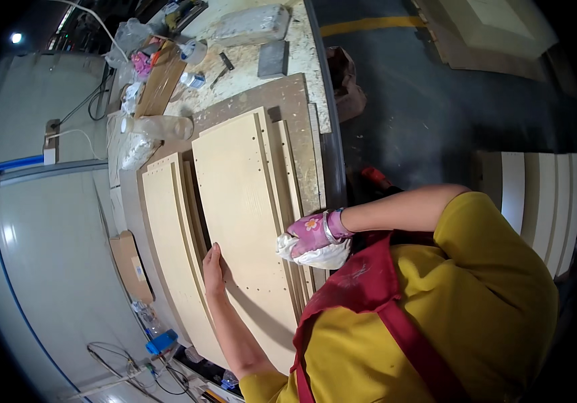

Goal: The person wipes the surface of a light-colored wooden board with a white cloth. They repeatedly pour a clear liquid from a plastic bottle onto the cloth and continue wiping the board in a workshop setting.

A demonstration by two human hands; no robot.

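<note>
The bare left hand [213, 269] lies flat, released, on the stiff, smooth pale board [248, 221], best gripped by its edges, while the gloved right hand [315, 232] clutches a soft white rag [315, 255] against its far edge.

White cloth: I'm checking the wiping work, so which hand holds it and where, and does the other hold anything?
The gloved right hand grips the white cloth bunched from above. The bare left hand lies flat on the top panel, gripping nothing.

A cluttered table [302, 47] runs far to near; dark floor [422, 101] with a yellow line [369, 25] lies right, pale wall [40, 235] left.
</note>
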